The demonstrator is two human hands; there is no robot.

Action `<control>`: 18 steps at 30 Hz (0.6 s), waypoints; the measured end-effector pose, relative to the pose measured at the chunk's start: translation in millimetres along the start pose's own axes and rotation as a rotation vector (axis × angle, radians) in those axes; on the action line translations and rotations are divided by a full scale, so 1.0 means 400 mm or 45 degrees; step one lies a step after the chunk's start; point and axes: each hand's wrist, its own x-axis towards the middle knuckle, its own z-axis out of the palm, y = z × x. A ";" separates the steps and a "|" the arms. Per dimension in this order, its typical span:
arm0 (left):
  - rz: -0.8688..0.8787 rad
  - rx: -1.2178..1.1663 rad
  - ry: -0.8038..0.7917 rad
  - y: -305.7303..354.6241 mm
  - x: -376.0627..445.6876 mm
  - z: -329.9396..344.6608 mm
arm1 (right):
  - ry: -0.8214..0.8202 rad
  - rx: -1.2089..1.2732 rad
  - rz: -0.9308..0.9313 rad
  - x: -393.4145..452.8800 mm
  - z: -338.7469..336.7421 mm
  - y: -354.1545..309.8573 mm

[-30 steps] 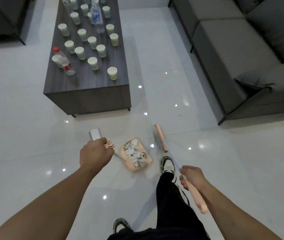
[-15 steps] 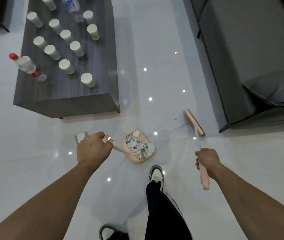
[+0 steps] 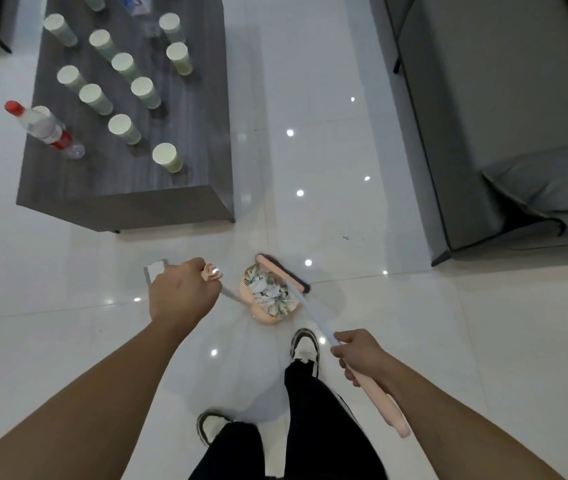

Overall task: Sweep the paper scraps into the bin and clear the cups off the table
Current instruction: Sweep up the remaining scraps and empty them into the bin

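Note:
My left hand (image 3: 180, 295) grips the pink top of the dustpan handle. The pink dustpan (image 3: 268, 299) sits low over the white floor and is full of paper scraps (image 3: 268, 292). My right hand (image 3: 362, 355) holds the broom's pink grip, and the broom head (image 3: 282, 273) lies across the far edge of the dustpan. Several pale green paper cups (image 3: 166, 157) stand on the dark wood coffee table (image 3: 130, 202) ahead on the left.
A water bottle with a red cap (image 3: 45, 128) stands at the table's left edge. A grey sofa (image 3: 504, 109) runs along the right. A small white object (image 3: 156, 270) shows on the floor behind my left hand. My feet (image 3: 305, 348) are below the dustpan.
The broom head has swung left from the floor near the sofa onto the dustpan's far edge. The view has moved forward, closer to the table. Both hands keep their hold.

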 end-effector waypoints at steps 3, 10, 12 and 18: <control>0.012 -0.013 0.013 -0.034 -0.024 0.004 | -0.035 -0.019 -0.006 -0.020 0.030 0.015; -0.125 -0.163 0.027 -0.216 -0.167 0.011 | -0.026 -0.113 -0.095 -0.098 0.160 0.044; -0.213 -0.225 0.027 -0.298 -0.225 0.009 | -0.036 -0.175 -0.109 -0.118 0.211 0.044; -0.463 -0.374 0.086 -0.595 -0.399 -0.023 | -0.103 -0.417 -0.133 -0.167 0.419 0.020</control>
